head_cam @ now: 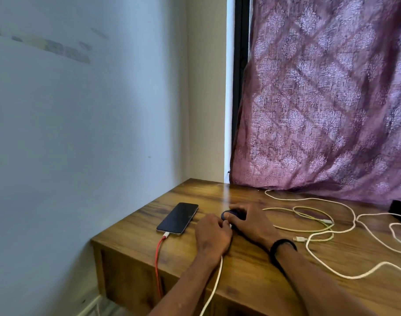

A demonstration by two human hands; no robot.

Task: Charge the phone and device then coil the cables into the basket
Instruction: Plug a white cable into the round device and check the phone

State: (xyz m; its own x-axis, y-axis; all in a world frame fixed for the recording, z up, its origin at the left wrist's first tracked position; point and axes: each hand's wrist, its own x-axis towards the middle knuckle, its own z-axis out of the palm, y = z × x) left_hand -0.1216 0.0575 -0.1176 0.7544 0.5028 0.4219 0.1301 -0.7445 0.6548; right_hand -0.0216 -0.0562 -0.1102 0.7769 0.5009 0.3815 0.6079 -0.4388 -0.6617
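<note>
A black phone (178, 217) lies screen up on the wooden table (252, 265), with a red cable (159, 254) plugged into its near end and hanging over the table's front edge. To its right my right hand (252, 222) grips a small dark blue device (226, 214). My left hand (212, 233) pinches the plug end of a white cable (214, 286) against the device's near side; the plug itself is hidden by my fingers. The white cable runs down under my left wrist and off the table.
Loose on the table's right half lie a yellow-green cable (313, 215) and a long white cable (354, 224). A dark object (400, 212) sits at the right edge. A purple curtain (327, 99) hangs behind, and a wall stands at the left.
</note>
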